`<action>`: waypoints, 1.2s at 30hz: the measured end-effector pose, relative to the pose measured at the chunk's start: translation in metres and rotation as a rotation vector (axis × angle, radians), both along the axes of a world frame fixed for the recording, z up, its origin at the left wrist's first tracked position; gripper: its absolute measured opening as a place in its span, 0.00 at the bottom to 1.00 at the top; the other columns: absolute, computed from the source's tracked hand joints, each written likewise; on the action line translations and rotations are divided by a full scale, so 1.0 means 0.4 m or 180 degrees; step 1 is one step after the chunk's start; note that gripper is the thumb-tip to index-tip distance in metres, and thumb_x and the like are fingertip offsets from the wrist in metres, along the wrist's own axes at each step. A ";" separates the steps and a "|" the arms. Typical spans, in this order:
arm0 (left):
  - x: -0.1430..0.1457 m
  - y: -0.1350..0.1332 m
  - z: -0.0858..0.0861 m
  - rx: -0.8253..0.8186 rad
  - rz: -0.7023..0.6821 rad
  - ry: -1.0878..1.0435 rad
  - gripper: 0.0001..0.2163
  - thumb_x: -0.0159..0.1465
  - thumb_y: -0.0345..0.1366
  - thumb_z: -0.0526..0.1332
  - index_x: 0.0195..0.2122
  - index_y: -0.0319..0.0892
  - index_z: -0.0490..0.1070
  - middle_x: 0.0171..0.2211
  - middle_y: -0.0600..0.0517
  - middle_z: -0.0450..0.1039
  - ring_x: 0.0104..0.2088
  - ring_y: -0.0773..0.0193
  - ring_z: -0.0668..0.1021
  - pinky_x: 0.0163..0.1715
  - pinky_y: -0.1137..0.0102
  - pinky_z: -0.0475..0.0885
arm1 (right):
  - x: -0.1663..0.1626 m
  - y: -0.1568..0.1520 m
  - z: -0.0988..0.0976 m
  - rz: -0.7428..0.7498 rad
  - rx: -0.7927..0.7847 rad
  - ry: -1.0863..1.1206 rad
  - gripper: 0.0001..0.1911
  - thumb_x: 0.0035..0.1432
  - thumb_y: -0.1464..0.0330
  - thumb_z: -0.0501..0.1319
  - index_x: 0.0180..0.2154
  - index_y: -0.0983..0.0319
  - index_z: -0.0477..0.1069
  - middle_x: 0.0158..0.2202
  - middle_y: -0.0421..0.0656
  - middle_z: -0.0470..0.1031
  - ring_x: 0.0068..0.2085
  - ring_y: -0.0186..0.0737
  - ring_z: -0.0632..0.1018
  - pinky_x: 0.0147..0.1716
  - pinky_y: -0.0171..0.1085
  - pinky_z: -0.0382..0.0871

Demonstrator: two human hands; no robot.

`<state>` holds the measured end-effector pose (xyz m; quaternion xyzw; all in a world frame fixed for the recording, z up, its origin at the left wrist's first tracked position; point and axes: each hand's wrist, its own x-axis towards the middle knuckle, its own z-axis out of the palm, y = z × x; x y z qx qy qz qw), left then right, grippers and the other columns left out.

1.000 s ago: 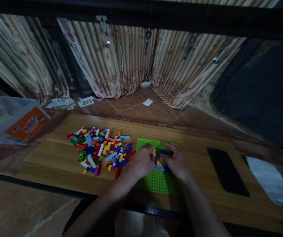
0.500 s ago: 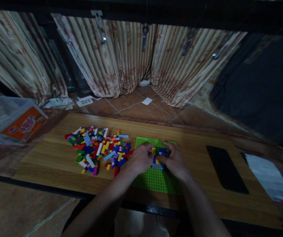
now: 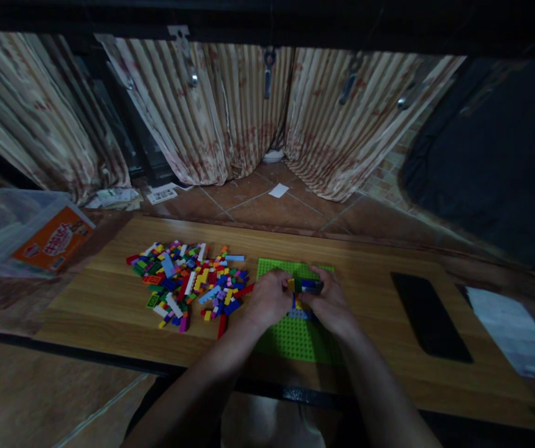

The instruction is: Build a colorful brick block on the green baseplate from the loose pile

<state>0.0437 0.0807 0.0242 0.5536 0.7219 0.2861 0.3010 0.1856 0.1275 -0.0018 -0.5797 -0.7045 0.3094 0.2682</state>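
Note:
A green studded baseplate [image 3: 290, 341] lies on the wooden table. Over its middle, my left hand [image 3: 271, 295] and my right hand [image 3: 330, 300] face each other, fingers curled around a small toy brick build [image 3: 305, 285]. Yellow, green and dark blue bricks show in its upper row. Below it, light blue bricks [image 3: 299, 313] sit on the baseplate, with yellow and blue ones just above. My left fingers close on the build's left end, my right fingers and thumb on its right end. The fingers partly hide where the bricks join.
Left of the baseplate spreads a pile of loose coloured bricks [image 3: 193, 283]. A black flat slab [image 3: 430, 316] and a white paper [image 3: 512, 330] lie at the right. Beyond the table's left end stands a clear plastic bin [image 3: 10, 218] with an orange label. Curtains [image 3: 244, 112] hang behind.
The view has shifted slightly. Both hands stay at the brick build, almost unmoved over the baseplate; the pile looks the same.

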 end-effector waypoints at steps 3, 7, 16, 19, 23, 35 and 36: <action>-0.001 0.000 -0.003 0.0003 0.0023 0.0000 0.17 0.55 0.24 0.57 0.44 0.40 0.76 0.35 0.51 0.79 0.36 0.64 0.79 0.43 0.70 0.74 | 0.001 -0.001 -0.005 -0.0028 0.0054 0.0026 0.34 0.41 0.67 0.63 0.54 0.62 0.67 0.54 0.50 0.69 0.55 0.52 0.70 0.56 0.52 0.62; -0.005 -0.005 -0.006 0.0102 -0.0053 0.0003 0.17 0.54 0.24 0.58 0.44 0.42 0.76 0.37 0.51 0.79 0.36 0.64 0.79 0.42 0.71 0.75 | 0.005 0.003 -0.016 -0.0011 0.0140 0.0072 0.33 0.41 0.66 0.63 0.53 0.61 0.68 0.53 0.50 0.70 0.54 0.54 0.71 0.54 0.53 0.63; -0.021 -0.012 0.002 0.0211 -0.0307 -0.0160 0.14 0.58 0.29 0.56 0.43 0.40 0.76 0.36 0.49 0.79 0.36 0.62 0.80 0.40 0.69 0.75 | 0.027 0.015 -0.030 0.0244 0.0227 -0.0134 0.30 0.44 0.61 0.63 0.52 0.61 0.69 0.51 0.51 0.71 0.51 0.52 0.73 0.51 0.51 0.66; -0.023 -0.014 0.005 0.0237 -0.0326 -0.0192 0.14 0.60 0.30 0.56 0.44 0.41 0.76 0.38 0.49 0.80 0.38 0.62 0.80 0.40 0.70 0.75 | 0.032 0.017 -0.032 0.0297 0.0306 -0.0179 0.29 0.45 0.60 0.62 0.50 0.61 0.70 0.50 0.51 0.72 0.50 0.54 0.74 0.50 0.53 0.66; -0.025 -0.018 0.010 0.0284 -0.0331 -0.0249 0.14 0.61 0.32 0.57 0.46 0.43 0.76 0.41 0.50 0.80 0.40 0.62 0.80 0.43 0.71 0.75 | 0.036 0.022 -0.039 0.0271 0.0350 -0.0243 0.28 0.45 0.58 0.62 0.49 0.60 0.71 0.48 0.51 0.73 0.48 0.55 0.75 0.48 0.54 0.68; -0.255 -0.040 0.051 0.1221 0.0736 -0.1297 0.11 0.58 0.32 0.61 0.40 0.35 0.78 0.34 0.49 0.79 0.33 0.65 0.78 0.36 0.72 0.73 | 0.008 -0.003 0.022 0.0137 0.0852 -0.0336 0.21 0.52 0.55 0.58 0.43 0.59 0.75 0.44 0.50 0.75 0.47 0.54 0.75 0.50 0.52 0.67; -0.274 -0.043 0.054 0.1298 0.0920 -0.1460 0.11 0.58 0.33 0.62 0.40 0.36 0.78 0.31 0.50 0.78 0.31 0.66 0.77 0.33 0.73 0.72 | -0.004 -0.015 0.036 0.0112 0.1015 -0.0241 0.20 0.54 0.55 0.57 0.42 0.59 0.75 0.44 0.50 0.74 0.47 0.52 0.75 0.50 0.51 0.66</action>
